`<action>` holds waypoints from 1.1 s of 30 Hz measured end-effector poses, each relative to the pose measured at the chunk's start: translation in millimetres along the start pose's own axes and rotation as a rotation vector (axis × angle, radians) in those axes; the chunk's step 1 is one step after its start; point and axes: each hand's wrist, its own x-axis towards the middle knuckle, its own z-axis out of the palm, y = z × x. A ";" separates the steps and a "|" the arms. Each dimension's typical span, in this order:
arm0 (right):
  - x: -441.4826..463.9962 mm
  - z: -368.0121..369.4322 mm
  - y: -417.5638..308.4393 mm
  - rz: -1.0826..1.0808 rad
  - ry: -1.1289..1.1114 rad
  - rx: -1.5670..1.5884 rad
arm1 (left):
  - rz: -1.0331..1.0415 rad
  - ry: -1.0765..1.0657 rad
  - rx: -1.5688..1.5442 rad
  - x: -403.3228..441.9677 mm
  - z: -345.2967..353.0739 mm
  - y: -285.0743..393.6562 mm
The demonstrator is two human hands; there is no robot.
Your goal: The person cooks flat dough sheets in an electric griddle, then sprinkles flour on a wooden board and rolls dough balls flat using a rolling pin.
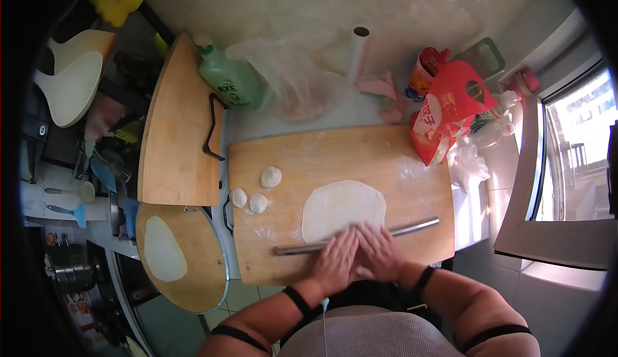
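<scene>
Dough sheet (343, 206), one, thin, roughly round, with a faintly uneven rim. Lies flat on the large wooden board (309, 157), right of centre, with the near edge under or just beside the metal rod (415, 227).

Head view, hands: left hand (337, 259) and right hand (381, 247), both open, palms down, laid over the middle of the rod. Fingers stretched out rather than clenched around the metal; fingertips of the two close together, angled inward to a point. Exact contact of the palms with the rod: hidden, cannot tell.

Head view, rod: long, slim, set aslant, right end farther from the body than left. Both ends clear of the hands.

Head view, surroundings: three dough balls (271, 177) to the left on the same board, amid white dusting, probably flour. Second dough sheet (165, 249), longer and narrower, on the rounded board (209, 254) at far left. Red bag (441, 115) by the far right corner; green bottle (235, 80) beyond the far left corner.

Step in hand, as judged: rolling out, well advanced, given the broad, thin spread. Next move calls for level, matched pressure from both palms, and care against creasing or tearing at the near edge.
</scene>
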 end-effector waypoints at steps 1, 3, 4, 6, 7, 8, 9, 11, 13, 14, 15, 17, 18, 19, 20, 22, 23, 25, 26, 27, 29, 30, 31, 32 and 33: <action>-11.5 -8.7 -8.1 0.005 -0.115 0.043 | 0.038 -0.017 -0.039 -12.9 -1.8 6.5; 1.7 0.0 3.9 -0.035 0.050 -0.034 | 0.125 0.021 0.180 2.8 2.6 -13.2; 25.8 13.2 22.8 -0.051 0.208 -0.154 | 0.058 0.146 0.002 32.4 -3.5 -27.8; 86.7 -13.8 44.3 0.050 0.167 -0.313 | -0.081 0.112 0.164 87.3 -26.4 -58.9; 111.3 -26.9 56.9 0.132 0.079 -0.227 | -0.177 0.205 0.122 109.9 -33.3 -70.4; 118.7 -30.5 66.3 0.090 0.089 -0.222 | -0.200 0.173 0.141 119.3 -52.2 -70.3; 116.1 -32.0 68.2 0.085 0.094 -0.220 | -0.202 0.175 0.148 114.9 -50.7 -71.5; 100.9 -32.7 68.4 -0.105 0.061 -0.175 | -0.104 0.022 0.205 93.6 -38.9 -68.5; 82.8 -25.5 65.6 -0.124 0.119 -0.112 | -0.086 -0.005 0.214 82.4 -36.9 -61.1; 74.3 -22.4 63.8 -0.068 0.133 -0.124 | -0.084 0.009 0.181 81.3 -35.2 -56.3; 67.5 -20.8 61.3 -0.016 0.147 -0.137 | -0.086 0.026 0.148 81.8 -34.4 -52.4; 50.7 -19.7 54.0 -0.025 0.244 -0.153 | -0.066 0.051 0.099 86.5 -33.6 -40.7; 38.5 -16.4 54.1 0.091 0.290 -0.134 | -0.052 0.086 -0.044 84.7 -33.5 -30.8; 27.2 -14.5 53.6 0.207 0.336 -0.115 | -0.037 0.119 -0.187 81.0 -31.7 -22.8; 16.5 -12.0 52.4 0.296 0.389 -0.116 | -0.017 0.158 -0.448 73.8 -24.2 -18.0; 4.0 -2.3 44.9 0.338 0.397 -0.140 | -0.237 0.088 -1.003 51.9 -1.5 -9.9; -1.1 2.3 40.7 0.381 0.406 -0.161 | -0.465 0.000 -1.551 42.2 9.0 -6.4; -1.4 -8.6 5.6 0.239 0.271 -0.092 | -0.672 0.041 -1.787 25.4 10.9 1.6; 0.8 -15.3 -7.7 0.064 0.188 -0.098 | -0.894 0.079 -2.015 18.6 10.3 2.5; 2.3 -18.9 -19.1 -0.106 0.103 -0.102 | -0.897 0.081 -2.015 12.1 10.7 -1.0; 4.2 -19.3 -39.1 -0.047 0.112 0.115 | -0.785 0.076 -2.258 1.9 11.8 -9.3; 4.9 -17.1 -46.4 0.011 0.123 0.329 | -0.802 0.076 -2.202 2.7 4.1 -5.6; 4.3 -8.7 -50.6 0.009 0.123 0.331 | -0.804 0.079 -2.201 2.7 4.2 -6.5; 3.0 3.4 -53.2 0.134 0.080 0.273 | -0.851 0.067 -2.179 2.0 5.4 -7.9; 7.0 2.7 -59.7 0.259 0.036 0.213 | -0.897 0.054 -2.158 1.9 6.7 -8.7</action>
